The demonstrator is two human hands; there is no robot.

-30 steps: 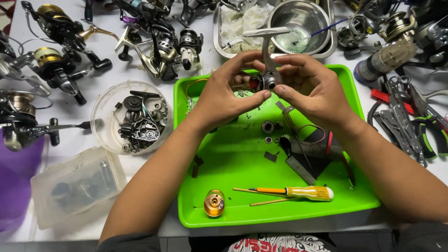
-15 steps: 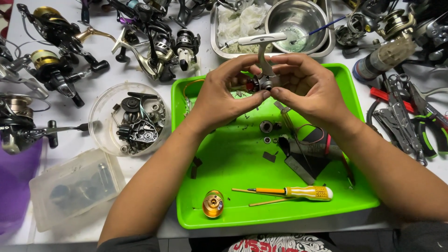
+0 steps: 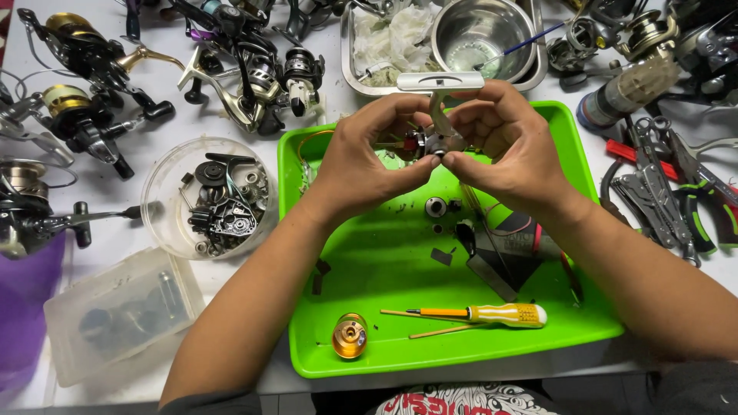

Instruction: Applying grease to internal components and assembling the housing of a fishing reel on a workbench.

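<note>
White tabletop (image 3: 315,115), crowded with fishing-reel parts, seen from above. At centre lies a bright green tray (image 3: 369,253). Over its 12 o'clock edge, both hands meet around a small silver reel part (image 3: 440,138) with a flat T-shaped handle standing up from it. Left hand (image 3: 361,165): fingers curled, thumb and forefinger pinched together on the part from 9 o'clock. Right hand (image 3: 507,157): fingers likewise closed on the part from 3 o'clock, thumb tip just beside the left thumb tip. The part is held clear of the tray floor.

On the tray: a yellow-handled screwdriver (image 3: 480,313) at 6 o'clock, a thin wooden stick just beside it, a gold spool (image 3: 350,336) at 7 o'clock, and small dark pieces (image 3: 437,207) near the middle, below the hands.

Off the tray: a round clear container (image 3: 207,198) of black gears at 9 o'clock; a rectangular clear box (image 3: 115,311) at 8 o'clock; several spinning reels (image 3: 246,69) from 10 to 11 o'clock; a steel bowl (image 3: 480,34) inside a metal pan at 12 o'clock; pliers (image 3: 676,200) and other hand tools at 3 o'clock.
</note>
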